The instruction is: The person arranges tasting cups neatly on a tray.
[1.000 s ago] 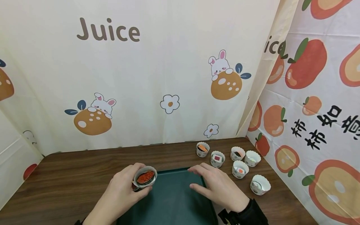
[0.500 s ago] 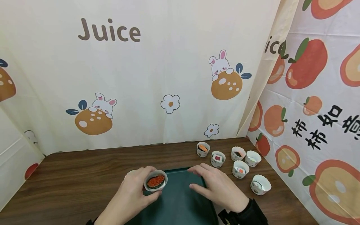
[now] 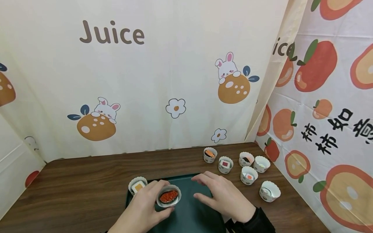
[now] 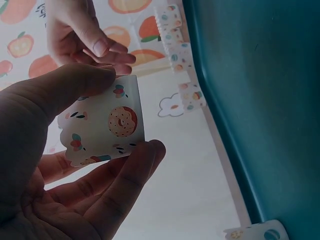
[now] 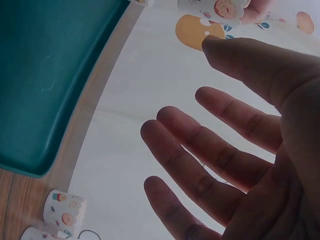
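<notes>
In the head view my left hand grips a small scalloped paper cup that holds a roe-topped sushi piece. The left wrist view shows that cup's printed side between thumb and fingers. It is above the dark green tray. Just beyond the left hand, at the tray's far left corner, stands another paper cup with a yellow-and-white piece. My right hand hovers over the tray's right side, fingers apart and holding nothing, as the right wrist view confirms.
Several paper cups with sushi pieces stand on the wooden table right of the tray, among them a cup with an orange-topped piece and the nearest cup. A printed curtain hangs behind; another printed cloth borders the right.
My left hand has carried the roe-sushi cup to the right and slightly nearer, over the tray. The cup with the yellow-and-white piece has come into sight behind it. The right hand barely moved.
</notes>
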Demonstrator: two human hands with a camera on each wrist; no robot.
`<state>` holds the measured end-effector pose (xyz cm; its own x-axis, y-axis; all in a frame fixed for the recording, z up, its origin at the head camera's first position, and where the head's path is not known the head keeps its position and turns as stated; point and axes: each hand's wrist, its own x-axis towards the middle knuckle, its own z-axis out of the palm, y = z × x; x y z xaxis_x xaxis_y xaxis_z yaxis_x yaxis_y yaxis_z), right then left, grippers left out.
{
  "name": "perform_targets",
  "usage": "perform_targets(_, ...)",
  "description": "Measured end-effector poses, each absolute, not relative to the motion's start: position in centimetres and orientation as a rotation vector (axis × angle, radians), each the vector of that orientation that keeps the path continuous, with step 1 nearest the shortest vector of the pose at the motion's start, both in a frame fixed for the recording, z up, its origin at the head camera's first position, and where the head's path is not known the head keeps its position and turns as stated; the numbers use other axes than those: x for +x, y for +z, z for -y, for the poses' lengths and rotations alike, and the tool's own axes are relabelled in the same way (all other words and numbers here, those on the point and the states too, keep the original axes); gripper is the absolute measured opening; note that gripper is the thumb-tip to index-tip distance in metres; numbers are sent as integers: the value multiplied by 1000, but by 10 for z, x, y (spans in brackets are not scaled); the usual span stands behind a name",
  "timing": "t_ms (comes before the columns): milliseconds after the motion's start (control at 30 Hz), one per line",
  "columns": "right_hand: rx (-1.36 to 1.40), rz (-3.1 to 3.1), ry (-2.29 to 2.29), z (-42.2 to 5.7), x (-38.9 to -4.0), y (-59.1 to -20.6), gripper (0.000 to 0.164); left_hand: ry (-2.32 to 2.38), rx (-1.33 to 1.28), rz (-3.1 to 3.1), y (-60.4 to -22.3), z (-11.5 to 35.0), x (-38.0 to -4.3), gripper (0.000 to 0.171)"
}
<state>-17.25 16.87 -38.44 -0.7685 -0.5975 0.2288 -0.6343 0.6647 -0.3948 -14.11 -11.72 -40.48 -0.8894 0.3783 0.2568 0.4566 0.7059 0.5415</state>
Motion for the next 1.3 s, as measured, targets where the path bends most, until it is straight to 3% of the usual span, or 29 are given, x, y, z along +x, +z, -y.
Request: perform_targets(1300, 1265, 2816, 956, -149, -164, -388, 40, -1070, -915, 2688, -419, 104, -140, 55)
